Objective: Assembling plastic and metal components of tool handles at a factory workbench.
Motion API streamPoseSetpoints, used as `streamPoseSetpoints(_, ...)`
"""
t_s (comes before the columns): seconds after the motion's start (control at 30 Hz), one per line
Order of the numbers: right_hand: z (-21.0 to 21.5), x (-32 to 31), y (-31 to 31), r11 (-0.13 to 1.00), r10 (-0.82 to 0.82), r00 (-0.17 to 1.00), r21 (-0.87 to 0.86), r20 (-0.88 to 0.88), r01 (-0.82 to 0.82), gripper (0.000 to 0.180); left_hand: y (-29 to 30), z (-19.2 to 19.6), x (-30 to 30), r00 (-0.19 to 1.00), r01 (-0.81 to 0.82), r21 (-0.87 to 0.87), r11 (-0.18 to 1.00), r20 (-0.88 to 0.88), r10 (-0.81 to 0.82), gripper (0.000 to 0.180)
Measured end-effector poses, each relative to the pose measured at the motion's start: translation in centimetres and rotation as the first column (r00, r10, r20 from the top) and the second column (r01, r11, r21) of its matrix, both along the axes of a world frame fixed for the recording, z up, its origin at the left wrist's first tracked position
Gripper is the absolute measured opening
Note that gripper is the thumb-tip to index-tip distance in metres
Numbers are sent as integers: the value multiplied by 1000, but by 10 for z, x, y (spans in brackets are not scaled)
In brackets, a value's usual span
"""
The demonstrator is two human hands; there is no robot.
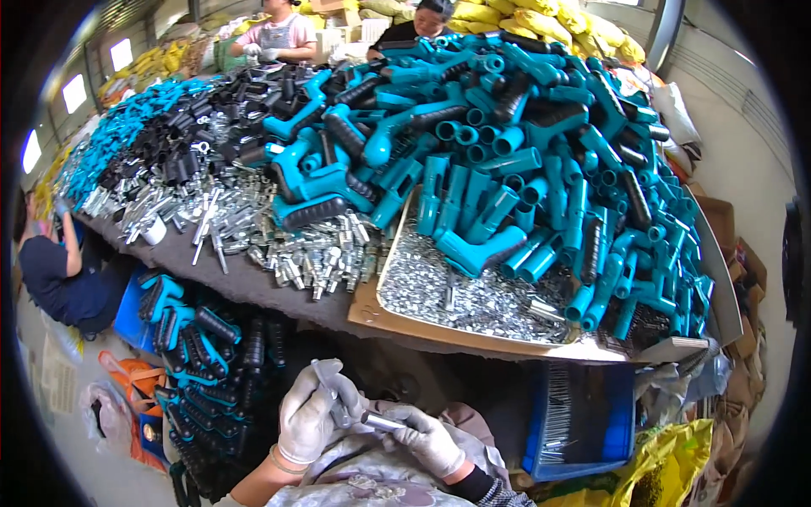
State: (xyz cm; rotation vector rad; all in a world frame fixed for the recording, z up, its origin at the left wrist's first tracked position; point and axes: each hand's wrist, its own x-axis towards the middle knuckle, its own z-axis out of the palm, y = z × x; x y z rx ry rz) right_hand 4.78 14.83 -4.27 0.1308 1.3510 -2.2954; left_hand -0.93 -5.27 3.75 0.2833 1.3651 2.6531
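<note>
Both of my hands wear pale work gloves and are held over my lap, in front of the table edge. My left hand [308, 416] is closed around a greyish part whose end sticks up by the thumb; its kind is unclear. In my right hand [432, 441] is a short silver metal tube [384, 422] with a dark end, pinched by the fingers and pointing toward the left hand. The dark end reaches close to the left fingers; whether the two parts touch I cannot tell. A patterned grey apron [372, 477] covers my lap.
Teal tool housings [473, 245] with black grips are heaped on the table, beside silver metal parts [325, 258] and a tray [401, 317] of small metal pieces. Below stand a blue crate [583, 422] with rods and a pile of black-and-teal handles [207, 372]. Several people work around the table.
</note>
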Motion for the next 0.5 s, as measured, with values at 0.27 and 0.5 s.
streamPoseSetpoints(0.27, 20, 2, 3, 913, -137, 989, -382, 47, 145, 63, 39, -31, 1, 986, -77, -6, 997, 145, 77, 16)
streamPoseSetpoints(0.5, 12, -13, -3, 840, 9, 1000, -542, 12, -1, 62, 33, 2, -3, 967, 235, -394, 889, 5, -254, 35)
